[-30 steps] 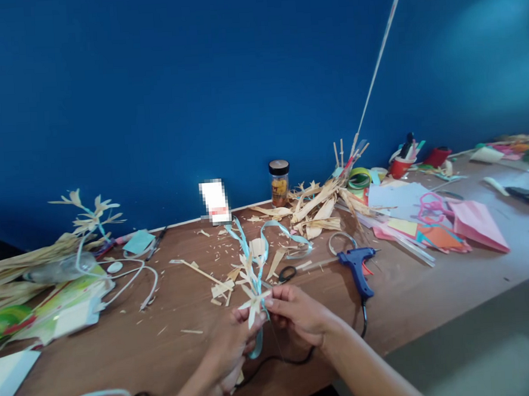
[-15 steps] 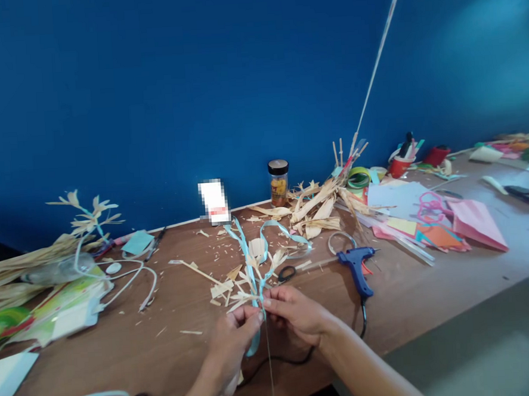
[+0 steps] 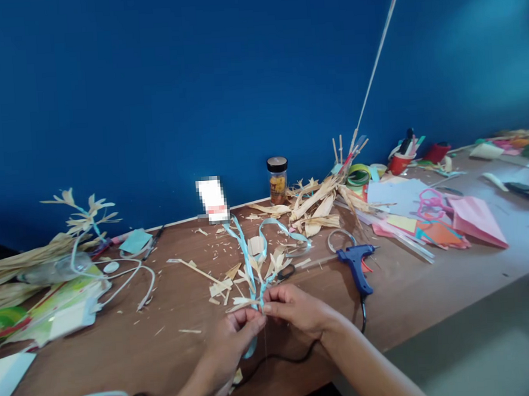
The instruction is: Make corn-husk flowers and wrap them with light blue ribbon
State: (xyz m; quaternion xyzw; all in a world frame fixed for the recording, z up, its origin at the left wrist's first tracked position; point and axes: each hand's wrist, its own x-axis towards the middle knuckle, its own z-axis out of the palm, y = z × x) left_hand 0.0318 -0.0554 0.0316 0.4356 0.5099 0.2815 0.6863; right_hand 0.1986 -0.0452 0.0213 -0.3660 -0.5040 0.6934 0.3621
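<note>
Near the front of the table, my left hand (image 3: 235,340) pinches the lower end of a stem wrapped in light blue ribbon. My right hand (image 3: 296,309) is closed on the same stem just above, fingertips close to the left ones. Pale dried-husk petals (image 3: 275,263) spread from the top of this flower stem, and another husk piece (image 3: 243,302) sticks out to the left. A length of light blue ribbon (image 3: 244,247) runs behind the hands across the table, its end hanging below my left fingers. My fingers hide the stem's lower tip.
A blue glue gun (image 3: 356,264) lies right of my hands, its black cord (image 3: 292,359) passing beneath them. Scissors (image 3: 287,272) lie just behind. Husk scraps, a dark-lidded jar (image 3: 278,182), a husk pile (image 3: 321,209) and coloured papers (image 3: 441,229) stand farther back. White cables (image 3: 135,277) lie left.
Both hands stay almost in place on the stem. The petals at its top have tilted slightly to the right. The thin strand hanging below my fingers now shows only faintly.
</note>
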